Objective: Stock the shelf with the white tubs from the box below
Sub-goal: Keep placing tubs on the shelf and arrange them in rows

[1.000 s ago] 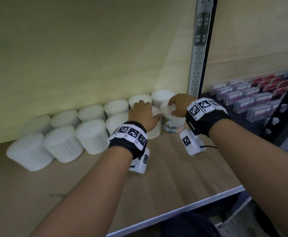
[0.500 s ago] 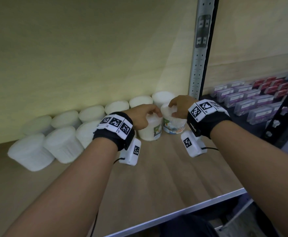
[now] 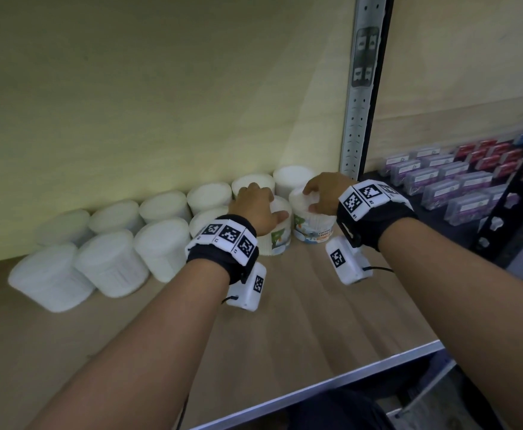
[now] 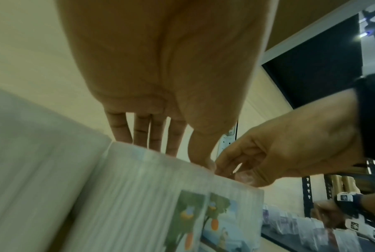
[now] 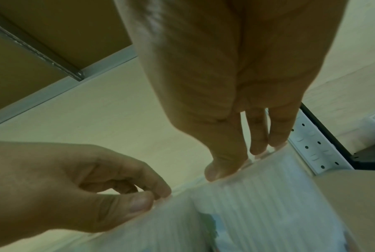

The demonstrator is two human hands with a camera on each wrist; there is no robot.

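The left hand (image 3: 255, 209) reaches palm-down, fingers (image 4: 139, 131) clamped over the top of one white tub (image 3: 277, 240) on the wooden shelf (image 3: 300, 321). Just beside it, the right hand (image 3: 327, 193) grips a second labelled tub (image 3: 313, 228) likewise. Eleven more tubs (image 3: 111, 268) stand in two rows leftward along the pale back panel (image 3: 161, 88).

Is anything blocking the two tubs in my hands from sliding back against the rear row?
Nothing visible does. The left hand grips one labelled tub and the right hand the other tub, both standing on the shelf directly in front of the rear row, with nothing between them.
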